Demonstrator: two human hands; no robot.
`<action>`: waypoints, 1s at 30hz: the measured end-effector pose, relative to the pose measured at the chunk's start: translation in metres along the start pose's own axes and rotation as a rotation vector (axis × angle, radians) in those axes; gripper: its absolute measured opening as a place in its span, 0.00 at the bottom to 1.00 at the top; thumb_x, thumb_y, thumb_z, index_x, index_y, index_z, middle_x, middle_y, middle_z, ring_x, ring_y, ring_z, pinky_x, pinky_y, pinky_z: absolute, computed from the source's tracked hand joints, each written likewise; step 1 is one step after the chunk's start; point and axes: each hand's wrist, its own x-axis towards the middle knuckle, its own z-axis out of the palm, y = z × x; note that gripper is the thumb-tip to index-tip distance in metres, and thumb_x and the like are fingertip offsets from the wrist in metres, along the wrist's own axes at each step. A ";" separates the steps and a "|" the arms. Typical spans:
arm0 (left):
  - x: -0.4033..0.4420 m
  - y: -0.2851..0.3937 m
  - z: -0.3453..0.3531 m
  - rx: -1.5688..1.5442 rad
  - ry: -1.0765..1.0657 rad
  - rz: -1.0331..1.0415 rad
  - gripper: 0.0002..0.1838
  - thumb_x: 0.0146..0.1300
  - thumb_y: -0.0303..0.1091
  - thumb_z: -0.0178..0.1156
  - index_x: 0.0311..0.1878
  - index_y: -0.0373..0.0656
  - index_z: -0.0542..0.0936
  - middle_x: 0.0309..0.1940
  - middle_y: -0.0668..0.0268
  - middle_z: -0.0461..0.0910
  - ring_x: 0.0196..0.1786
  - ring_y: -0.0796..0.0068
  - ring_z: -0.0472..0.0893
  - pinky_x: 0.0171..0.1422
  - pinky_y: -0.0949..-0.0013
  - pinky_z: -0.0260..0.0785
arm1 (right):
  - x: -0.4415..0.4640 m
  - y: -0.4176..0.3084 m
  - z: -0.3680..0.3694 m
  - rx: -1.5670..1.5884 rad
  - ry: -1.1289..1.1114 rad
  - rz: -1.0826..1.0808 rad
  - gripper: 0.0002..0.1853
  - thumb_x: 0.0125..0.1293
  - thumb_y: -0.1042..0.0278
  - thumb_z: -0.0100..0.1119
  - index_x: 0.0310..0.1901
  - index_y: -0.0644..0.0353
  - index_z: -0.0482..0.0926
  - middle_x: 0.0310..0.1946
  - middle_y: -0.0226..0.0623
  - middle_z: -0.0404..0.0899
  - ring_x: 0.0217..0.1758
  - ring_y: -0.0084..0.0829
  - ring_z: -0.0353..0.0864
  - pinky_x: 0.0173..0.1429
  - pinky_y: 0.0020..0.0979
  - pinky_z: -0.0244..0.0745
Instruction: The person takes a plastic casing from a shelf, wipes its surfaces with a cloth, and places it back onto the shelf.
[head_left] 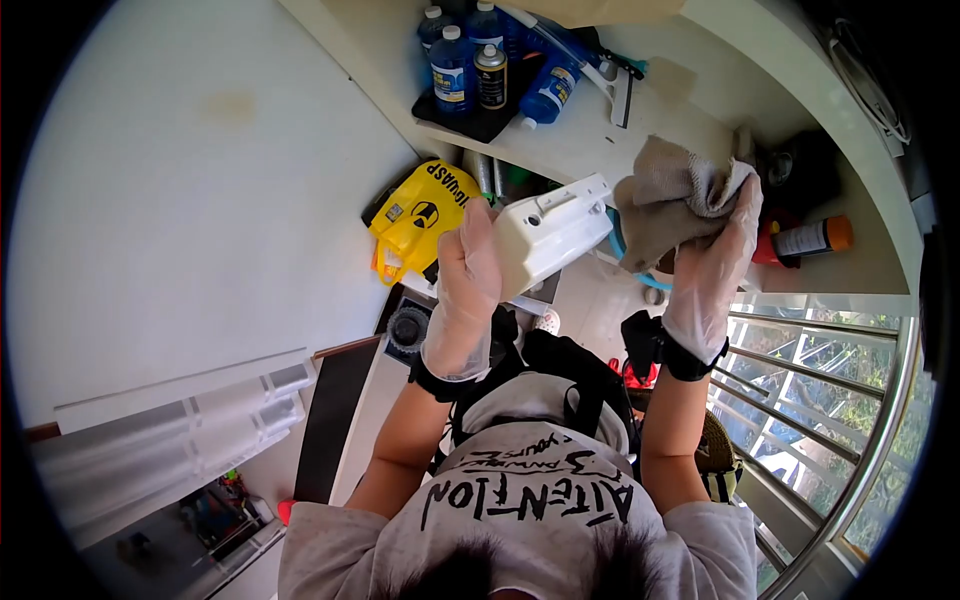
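My left hand (pixel 464 285), in a clear plastic glove, grips a white plastic box-shaped housing (pixel 555 230) by its left side. The housing is tilted and has a small round hole in one face; its exact kind I cannot tell. My right hand (pixel 718 258), also gloved, holds a crumpled grey-beige cloth (pixel 668 195) to the right of the housing, apart from it. The cloth hangs in front of the shelf edge. Fingers of both hands are partly hidden behind what they hold. Black straps are around both wrists.
Blue-liquid bottles (pixel 453 82), a spray can (pixel 491 78) and a squeegee (pixel 612 88) are on the shelf (pixel 590 140). A yellow bag (pixel 425 215) hangs beyond my left hand. An orange-capped bottle (pixel 808 240) lies at right, above a barred window (pixel 810 400).
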 end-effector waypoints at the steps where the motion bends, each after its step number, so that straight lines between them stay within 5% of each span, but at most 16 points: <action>1: -0.001 0.006 0.003 -0.082 0.021 -0.051 0.21 0.64 0.43 0.39 0.31 0.34 0.74 0.26 0.63 0.75 0.31 0.75 0.72 0.40 0.74 0.62 | -0.012 0.002 0.005 -0.058 0.004 -0.099 0.16 0.65 0.57 0.43 0.46 0.60 0.68 0.41 0.33 0.69 0.46 0.25 0.70 0.47 0.29 0.69; 3: -0.002 0.008 0.009 -0.163 0.040 -0.102 0.22 0.64 0.45 0.40 0.33 0.33 0.74 0.27 0.64 0.75 0.32 0.77 0.71 0.41 0.75 0.62 | -0.043 0.006 0.016 -0.115 -0.063 -0.159 0.14 0.64 0.62 0.43 0.46 0.63 0.67 0.41 0.36 0.68 0.45 0.28 0.70 0.47 0.30 0.70; 4: -0.002 0.004 0.012 -0.169 0.079 -0.096 0.23 0.65 0.46 0.40 0.35 0.33 0.74 0.28 0.64 0.75 0.32 0.76 0.71 0.41 0.75 0.62 | -0.058 0.012 0.012 -0.711 -0.148 -0.311 0.10 0.60 0.71 0.43 0.42 0.63 0.68 0.36 0.36 0.69 0.38 0.27 0.71 0.41 0.28 0.70; 5: -0.001 -0.001 0.014 -0.174 0.115 -0.088 0.24 0.65 0.48 0.40 0.37 0.32 0.74 0.30 0.65 0.75 0.33 0.76 0.71 0.41 0.75 0.62 | -0.062 0.024 0.010 -0.490 -0.468 -0.473 0.11 0.53 0.77 0.45 0.40 0.65 0.68 0.30 0.36 0.70 0.31 0.26 0.70 0.35 0.26 0.67; 6: -0.002 -0.010 0.014 -0.345 -0.005 -0.009 0.23 0.65 0.49 0.40 0.24 0.39 0.69 0.17 0.73 0.69 0.22 0.86 0.65 0.26 0.79 0.58 | -0.064 0.037 0.015 -0.546 -0.573 -0.730 0.09 0.48 0.77 0.49 0.34 0.63 0.71 0.25 0.38 0.70 0.27 0.27 0.68 0.31 0.25 0.63; 8: -0.010 0.024 0.011 -0.441 0.078 -0.051 0.23 0.65 0.50 0.40 0.25 0.41 0.71 0.22 0.72 0.72 0.24 0.86 0.68 0.28 0.80 0.60 | -0.067 0.034 0.012 -1.001 -0.819 -0.889 0.02 0.41 0.74 0.56 0.21 0.58 0.74 0.21 0.40 0.69 0.26 0.37 0.68 0.33 0.31 0.64; 10: -0.009 0.019 0.007 -0.469 0.062 -0.071 0.23 0.65 0.50 0.40 0.27 0.40 0.71 0.23 0.71 0.73 0.25 0.86 0.69 0.28 0.80 0.61 | -0.057 0.034 0.009 -1.119 -0.910 -1.052 0.16 0.37 0.72 0.64 0.31 0.58 0.72 0.23 0.33 0.69 0.23 0.36 0.68 0.26 0.30 0.65; 12: -0.010 0.018 0.000 -0.483 0.054 -0.104 0.24 0.64 0.52 0.39 0.33 0.40 0.73 0.25 0.68 0.75 0.28 0.83 0.73 0.31 0.79 0.64 | -0.047 0.026 0.017 -1.066 -0.778 -1.079 0.13 0.38 0.73 0.64 0.29 0.57 0.72 0.22 0.33 0.69 0.23 0.36 0.68 0.25 0.30 0.64; 14: -0.004 0.016 -0.006 -0.680 -0.028 -0.192 0.22 0.65 0.50 0.36 0.39 0.40 0.72 0.29 0.66 0.76 0.32 0.80 0.76 0.33 0.78 0.68 | -0.028 0.042 0.008 -0.852 -0.612 -1.022 0.11 0.42 0.77 0.62 0.29 0.59 0.72 0.22 0.35 0.71 0.24 0.36 0.69 0.27 0.28 0.66; 17: 0.002 0.006 -0.002 -0.918 0.026 -0.358 0.22 0.65 0.50 0.35 0.41 0.41 0.71 0.35 0.64 0.76 0.34 0.78 0.77 0.36 0.77 0.71 | -0.003 0.062 -0.010 -0.711 -0.303 -0.420 0.02 0.60 0.74 0.50 0.31 0.62 0.71 0.23 0.32 0.73 0.20 0.21 0.68 0.27 0.19 0.65; 20: 0.008 -0.004 -0.008 -0.968 -0.005 -0.390 0.23 0.66 0.51 0.33 0.45 0.41 0.69 0.38 0.64 0.74 0.37 0.77 0.77 0.40 0.76 0.72 | 0.016 0.057 -0.026 -0.253 -0.060 0.028 0.08 0.64 0.64 0.46 0.37 0.60 0.70 0.26 0.29 0.73 0.25 0.21 0.71 0.30 0.18 0.66; 24: 0.002 -0.003 -0.006 -0.865 0.088 -0.378 0.27 0.65 0.54 0.33 0.50 0.40 0.68 0.40 0.63 0.74 0.39 0.75 0.77 0.43 0.74 0.72 | 0.026 0.054 -0.046 0.080 0.029 0.188 0.12 0.61 0.60 0.50 0.40 0.59 0.71 0.35 0.29 0.73 0.36 0.21 0.71 0.40 0.22 0.67; 26: -0.003 0.000 -0.005 -0.828 -0.050 -0.294 0.29 0.64 0.56 0.33 0.56 0.41 0.63 0.48 0.60 0.70 0.50 0.72 0.72 0.51 0.70 0.67 | 0.018 0.046 -0.040 0.128 -0.179 0.116 0.17 0.60 0.60 0.51 0.48 0.61 0.68 0.44 0.36 0.71 0.50 0.28 0.69 0.56 0.33 0.63; 30: -0.002 -0.004 0.004 -0.736 -0.148 -0.279 0.29 0.63 0.55 0.38 0.56 0.40 0.64 0.50 0.62 0.70 0.51 0.73 0.71 0.52 0.71 0.65 | -0.026 0.019 0.002 0.250 -0.178 0.188 0.19 0.58 0.67 0.51 0.51 0.64 0.65 0.47 0.38 0.70 0.51 0.32 0.70 0.57 0.33 0.63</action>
